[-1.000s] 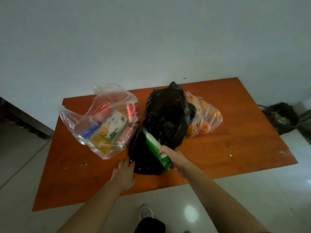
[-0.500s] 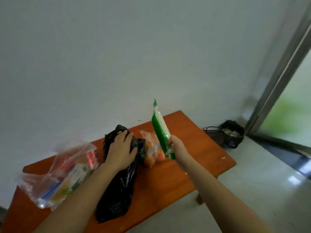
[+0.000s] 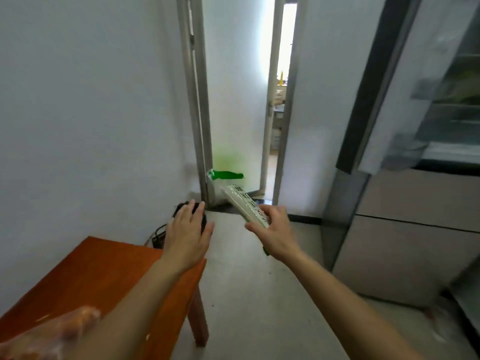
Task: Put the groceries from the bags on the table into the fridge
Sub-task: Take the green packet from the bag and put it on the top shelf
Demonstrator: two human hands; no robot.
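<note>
My right hand (image 3: 272, 231) grips a long green-and-white packet (image 3: 240, 200) by its lower end, the packet pointing up and to the left. My left hand (image 3: 185, 233) hovers with fingers spread, holding nothing, past the end of the orange table (image 3: 109, 276). A clear bag with orange fruit (image 3: 52, 333) shows at the bottom left corner on the table. The fridge (image 3: 420, 178) stands at the right with its upper door swung open, shelves blurred inside.
A doorway (image 3: 241, 100) with a metal frame lies straight ahead, its door ajar. A dark wire bin (image 3: 179, 229) with a black liner sits on the floor behind the table's end. Pale floor stretches between the table and the fridge.
The view has swung right from the table toward the doorway and fridge. My left hand has let go of the black bag. The packet came along in my right hand.
</note>
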